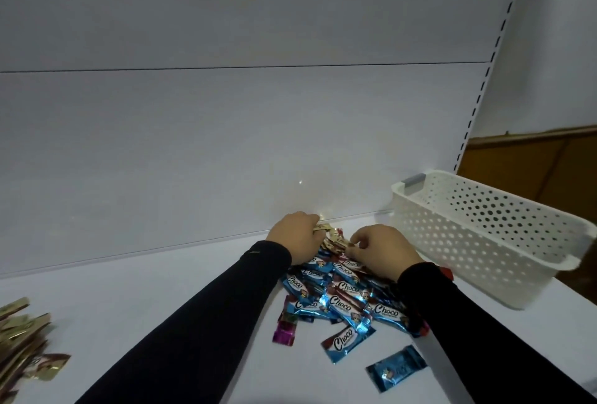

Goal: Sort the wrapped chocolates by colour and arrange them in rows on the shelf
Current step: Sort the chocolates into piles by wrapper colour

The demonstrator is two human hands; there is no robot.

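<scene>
1. A loose heap of wrapped chocolates (339, 294) lies on the white shelf (161, 306) in front of me, mostly blue foil, with a few gold ones at the far edge of the heap, next to the back panel.
2. My left hand (295, 235) grips a gold chocolate (97, 226)... correction: it grips a gold chocolate (323, 227) by its end, fingers curled round it.
3. My right hand (381, 247) pinches at more gold wrappers (337, 239) just beside the left; fingers are curled close, though I cannot tell exactly how many pieces they hold.
4. I judge these sweets light and small, with slick, crinkly foil that slides easily over its neighbours. The middle feels firm, I expect; the flat crimped ends are soft and flimsy.
5. The best hold is probably a fingertip pinch across the firm middle, or on a crimped end to lift one free of the heap.
6. A purple chocolate (284, 332) and two blue ones lie apart on the near side of the heap.
7. A group of gold chocolates (22, 336) sits well apart at the far left of the shelf, already sorted, I judge.
8. A white perforated basket (484, 235) stands to the right of the heap.
</scene>
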